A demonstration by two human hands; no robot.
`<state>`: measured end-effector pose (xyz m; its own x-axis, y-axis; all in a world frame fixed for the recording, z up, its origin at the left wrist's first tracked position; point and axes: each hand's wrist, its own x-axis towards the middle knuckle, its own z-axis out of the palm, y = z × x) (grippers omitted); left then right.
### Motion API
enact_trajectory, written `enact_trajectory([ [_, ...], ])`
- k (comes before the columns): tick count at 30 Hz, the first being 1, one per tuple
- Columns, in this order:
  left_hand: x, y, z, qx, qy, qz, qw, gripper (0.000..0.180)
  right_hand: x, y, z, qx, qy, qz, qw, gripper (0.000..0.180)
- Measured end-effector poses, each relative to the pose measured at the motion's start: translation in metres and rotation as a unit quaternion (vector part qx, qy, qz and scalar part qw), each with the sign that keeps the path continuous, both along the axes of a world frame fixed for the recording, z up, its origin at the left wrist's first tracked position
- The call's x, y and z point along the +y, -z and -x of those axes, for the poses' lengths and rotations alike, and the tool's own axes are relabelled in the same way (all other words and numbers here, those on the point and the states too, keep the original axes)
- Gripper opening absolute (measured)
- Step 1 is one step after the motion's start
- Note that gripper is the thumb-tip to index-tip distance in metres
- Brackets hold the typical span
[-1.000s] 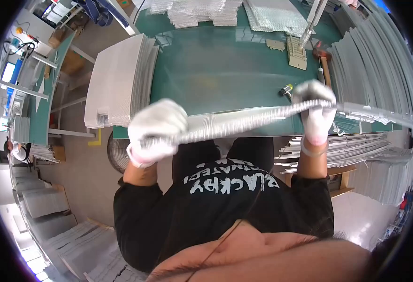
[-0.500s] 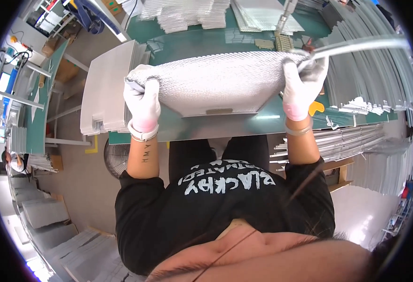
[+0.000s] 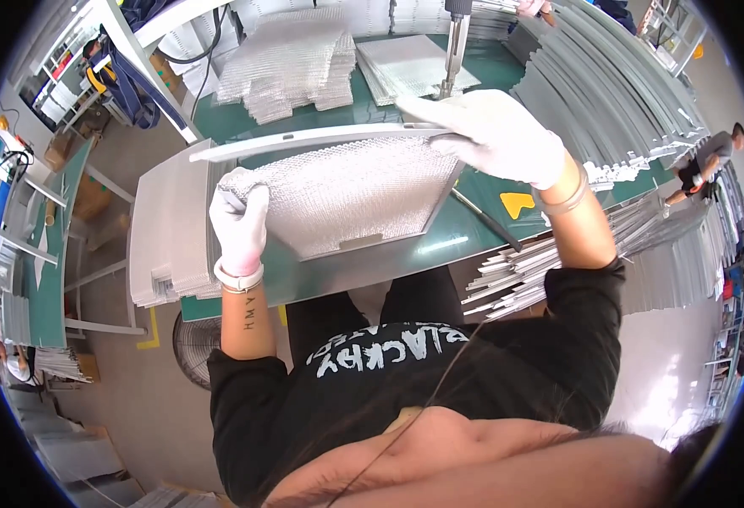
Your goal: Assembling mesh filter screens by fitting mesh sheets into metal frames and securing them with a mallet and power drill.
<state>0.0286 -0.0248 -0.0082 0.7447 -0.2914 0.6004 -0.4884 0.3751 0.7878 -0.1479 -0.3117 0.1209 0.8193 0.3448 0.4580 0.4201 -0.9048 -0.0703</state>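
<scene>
A silver mesh panel (image 3: 355,190) is held tilted over the green table, with metal frame edging along its lower and right sides. My left hand (image 3: 242,222), in a white glove, is closed on the panel's left upper corner. A long pale metal frame strip (image 3: 304,138) lies along the panel's far edge, and its left end sticks out past the corner. My right hand (image 3: 503,140), also gloved, grips the strip's right end at the panel's far right corner. Whether the strip is seated on the mesh edge I cannot tell.
Stacked panels (image 3: 169,229) stand left; mesh sheets (image 3: 292,63) and flat sheets (image 3: 410,68) lie behind. Metal strips (image 3: 617,93) fill the right side. A vertical metal tool (image 3: 454,51), yellow piece (image 3: 518,204) and black-handled tool (image 3: 495,222) are nearby. Someone (image 3: 715,161) is far right.
The strip, which stuck out rightward from my right hand, now runs leftward along the panel's far edge. My right hand has turned inward over the corner. The whole view has shifted.
</scene>
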Motion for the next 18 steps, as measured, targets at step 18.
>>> enact_trajectory([
  [18, 0.008, -0.009, -0.011, -0.116, -0.005, 0.044, 0.992, 0.034, 0.054, -0.01, -0.06, 0.091, -0.2, -0.045, 0.975, 0.045],
])
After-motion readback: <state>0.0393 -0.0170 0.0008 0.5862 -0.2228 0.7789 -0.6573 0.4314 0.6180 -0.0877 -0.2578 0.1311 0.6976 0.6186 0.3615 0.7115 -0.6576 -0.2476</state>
